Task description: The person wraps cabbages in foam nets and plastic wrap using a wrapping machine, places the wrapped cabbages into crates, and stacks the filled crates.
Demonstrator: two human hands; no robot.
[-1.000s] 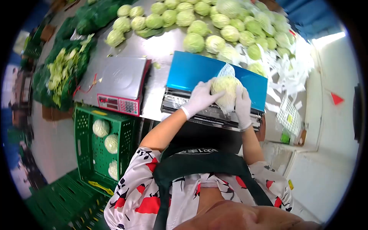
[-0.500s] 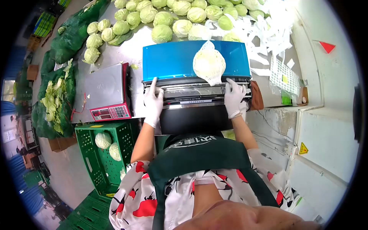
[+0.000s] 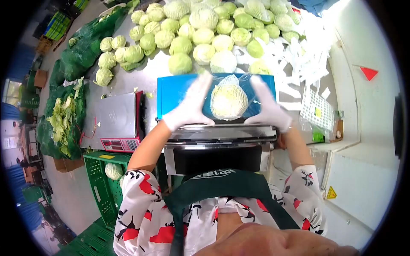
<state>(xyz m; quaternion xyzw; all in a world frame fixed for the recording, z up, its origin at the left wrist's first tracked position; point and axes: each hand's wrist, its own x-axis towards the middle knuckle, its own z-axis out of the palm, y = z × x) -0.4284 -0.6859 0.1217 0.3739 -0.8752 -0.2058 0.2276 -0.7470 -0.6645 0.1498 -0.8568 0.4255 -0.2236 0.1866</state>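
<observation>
A cabbage in a white foam net rests on the blue-topped wrapping machine, with clear film around it. On its left side is my gloved left hand, blurred, with fingers stretched upward and the thumb spread toward the cabbage. My gloved right hand mirrors it on the other side, fingers extended and thumb apart. The film reaches close to the fingertips of both hands; whether they touch it is hard to tell. Below the thumbs runs the machine's metal bar.
A scale stands left of the machine. Several bare cabbages lie behind it, beside white foam strips. At lower left a green crate holds netted cabbages. Leafy scraps fill a green net bag.
Both hands have moved from the machine's front bar up to either side of the netted cabbage. Clear film now shows around the cabbage. The view has shifted, and the machine sits lower in it.
</observation>
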